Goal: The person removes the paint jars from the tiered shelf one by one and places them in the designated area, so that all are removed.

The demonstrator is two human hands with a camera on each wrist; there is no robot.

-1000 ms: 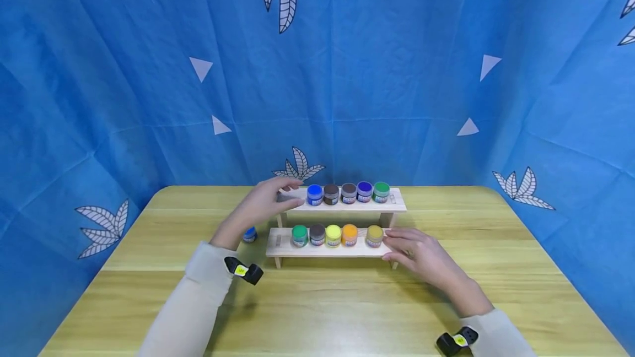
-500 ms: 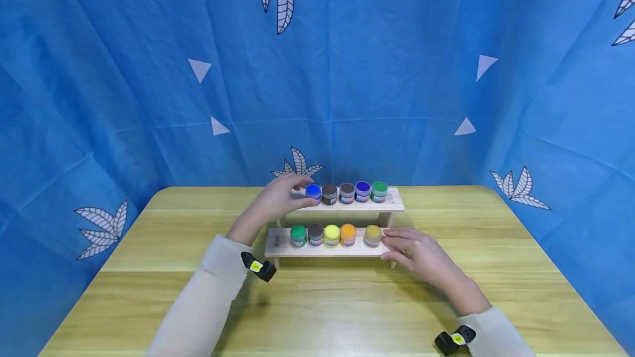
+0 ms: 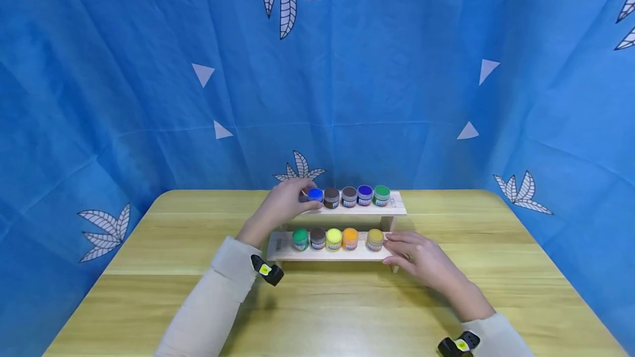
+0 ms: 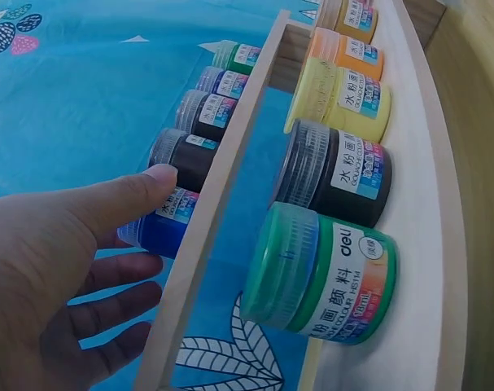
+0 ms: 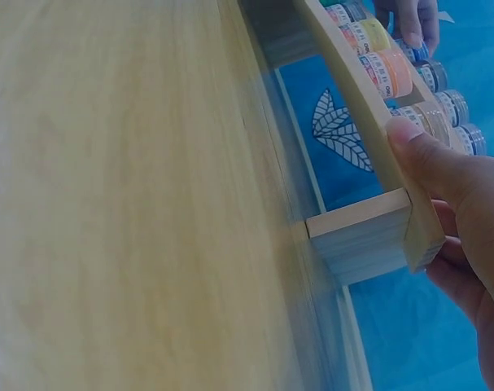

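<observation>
My left hand (image 3: 284, 203) pinches a blue paint jar (image 3: 315, 195) at the left end of the upper wooden shelf (image 3: 357, 210). In the left wrist view the thumb lies over this blue jar (image 4: 161, 228), the other fingers beyond it. Two dark brown jars, a violet jar (image 3: 365, 195) and a green jar (image 3: 381, 195) stand to its right. My right hand (image 3: 421, 258) grips the right end of the lower wooden shelf (image 3: 322, 256), thumb at its front edge, beside an ochre jar (image 3: 375, 240). In the right wrist view its fingers curl behind the shelf end (image 5: 426, 236).
On the lower shelf stand a green jar (image 3: 300, 239), a dark jar (image 3: 318, 238), a yellow jar (image 3: 334, 239) and an orange jar (image 3: 350, 239). A gap separates orange from ochre. Both shelves stand on a wooden table (image 3: 337, 307) before a blue cloth (image 3: 387, 70).
My left hand has moved right, from beside the upper blue jar to around it. A second blue jar on the table, visible earlier, is now hidden by the left arm. The right hand stays put.
</observation>
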